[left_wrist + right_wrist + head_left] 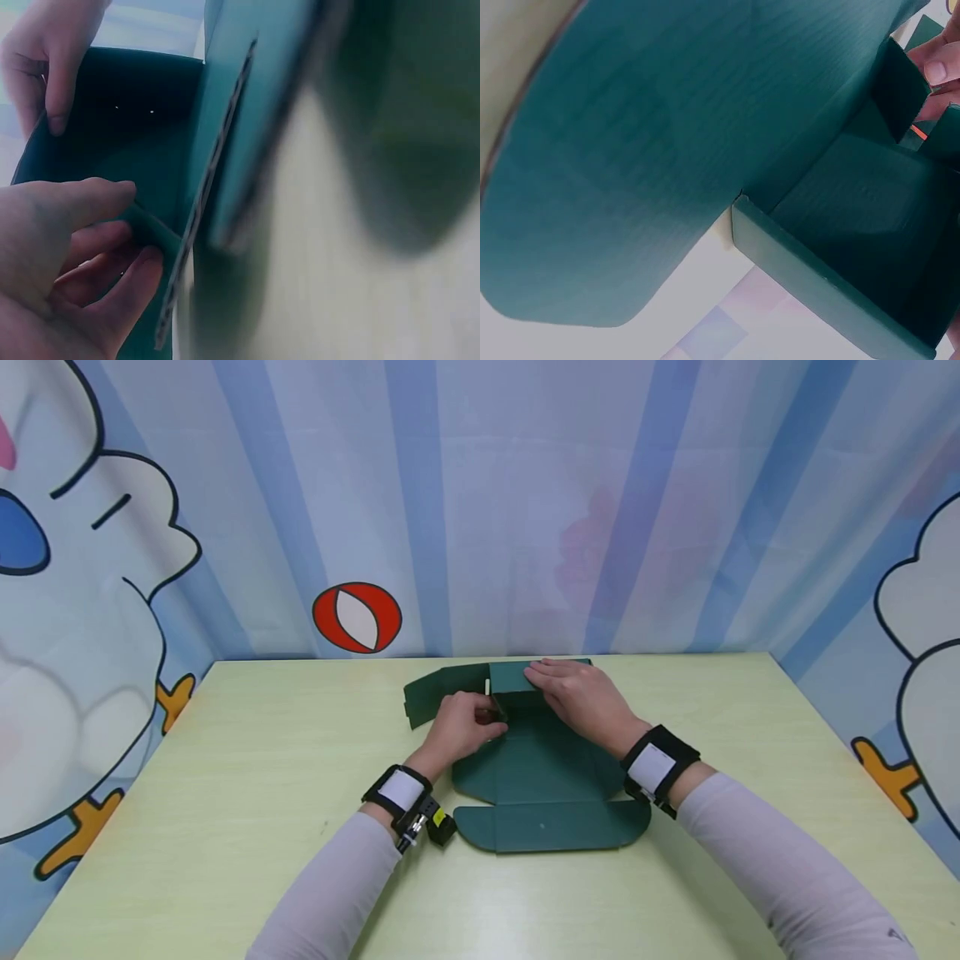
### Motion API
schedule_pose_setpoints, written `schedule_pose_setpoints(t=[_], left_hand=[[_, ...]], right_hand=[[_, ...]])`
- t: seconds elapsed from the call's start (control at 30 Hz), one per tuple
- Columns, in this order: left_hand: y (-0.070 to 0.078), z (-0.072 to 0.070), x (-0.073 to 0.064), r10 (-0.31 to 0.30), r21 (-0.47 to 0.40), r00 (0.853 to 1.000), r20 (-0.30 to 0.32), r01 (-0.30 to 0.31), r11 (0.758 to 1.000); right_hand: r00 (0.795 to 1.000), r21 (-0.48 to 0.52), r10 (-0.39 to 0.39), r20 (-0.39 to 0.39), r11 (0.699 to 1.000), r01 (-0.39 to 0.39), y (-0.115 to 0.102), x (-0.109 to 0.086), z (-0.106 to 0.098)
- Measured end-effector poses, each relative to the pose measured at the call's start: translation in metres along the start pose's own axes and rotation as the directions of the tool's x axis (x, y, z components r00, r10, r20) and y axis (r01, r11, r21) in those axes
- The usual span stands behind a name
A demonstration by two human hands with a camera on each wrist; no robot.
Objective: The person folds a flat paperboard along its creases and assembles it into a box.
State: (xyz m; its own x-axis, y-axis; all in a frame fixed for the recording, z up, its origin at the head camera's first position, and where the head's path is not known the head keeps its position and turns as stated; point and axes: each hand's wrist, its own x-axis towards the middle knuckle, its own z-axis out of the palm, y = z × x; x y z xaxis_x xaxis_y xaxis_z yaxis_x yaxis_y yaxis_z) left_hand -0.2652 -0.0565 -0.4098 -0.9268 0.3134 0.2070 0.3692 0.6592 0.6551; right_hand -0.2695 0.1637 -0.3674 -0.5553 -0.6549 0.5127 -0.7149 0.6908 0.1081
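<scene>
- Far left: long side flap [446, 690] of the green box stuck out over the pale, smooth tabletop [247, 777]; the left wrist view showed a raw, corrugated board edge.
- Left hand [468, 727]: fingers bent and nearly closed, pinching a small flap [902, 90] at the box's inner corner.
- Centre: green box [547, 768], matt cardboard, partly folded, lay mid-tabletop; its near panel had rounded ends.
- Right hand [585, 703]: fingers extended over the far wall, thumb inside, gripping its edge.
</scene>
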Motion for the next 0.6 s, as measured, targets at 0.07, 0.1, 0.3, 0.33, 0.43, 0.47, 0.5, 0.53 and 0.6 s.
schedule_pose_setpoints(t=[0.07,0.1,0.3,0.33,0.43,0.47,0.5,0.53,0.6], left_hand=[[0.0002,-0.0004,0.0014,0.017,0.03,1.0,0.014,-0.017,0.999],[0.0003,-0.0004,0.002,0.023,0.043,1.0,0.021,-0.024,0.999],[0.0007,0.0013,0.0049,0.065,0.075,0.997,0.049,-0.069,0.995],[0.0008,0.0019,0.0053,0.076,0.082,0.996,0.053,-0.08,0.993],[0.0012,0.0039,0.0062,0.083,0.103,0.994,0.074,-0.09,0.991],[0.0013,0.0046,0.0062,0.084,0.109,0.994,0.076,-0.092,0.99],[0.0013,0.0054,0.0062,0.084,0.115,0.993,0.078,-0.093,0.989],[0.0012,0.0061,0.006,0.081,0.119,0.994,0.078,-0.09,0.989],[0.0013,0.0072,0.0057,0.072,0.117,0.994,0.079,-0.081,0.99]], right_hand=[[1.0,-0.001,-0.001,-0.003,1.0,0.001,0.0,-0.0003,0.0002],[1.0,-0.002,-0.002,-0.005,1.0,0.002,0.0001,-0.0004,0.0002],[1.0,-0.003,0.002,-0.003,1.0,-0.002,0.0,-0.0008,-0.0004],[1.0,-0.003,0.002,-0.001,1.0,-0.002,0.0001,-0.0007,-0.0004],[1.0,-0.001,0.003,0.005,1.0,-0.003,-0.0001,-0.0005,-0.0007],[1.0,-0.001,0.003,0.007,1.0,-0.003,-0.0003,-0.0005,-0.0009],[1.0,-0.002,0.002,0.009,1.0,-0.002,-0.0004,-0.0006,-0.001],[1.0,-0.002,0.001,0.011,1.0,-0.001,-0.0005,-0.0007,-0.0012],[1.0,-0.002,0.001,0.013,1.0,-0.001,-0.0007,-0.0011,-0.0014]])
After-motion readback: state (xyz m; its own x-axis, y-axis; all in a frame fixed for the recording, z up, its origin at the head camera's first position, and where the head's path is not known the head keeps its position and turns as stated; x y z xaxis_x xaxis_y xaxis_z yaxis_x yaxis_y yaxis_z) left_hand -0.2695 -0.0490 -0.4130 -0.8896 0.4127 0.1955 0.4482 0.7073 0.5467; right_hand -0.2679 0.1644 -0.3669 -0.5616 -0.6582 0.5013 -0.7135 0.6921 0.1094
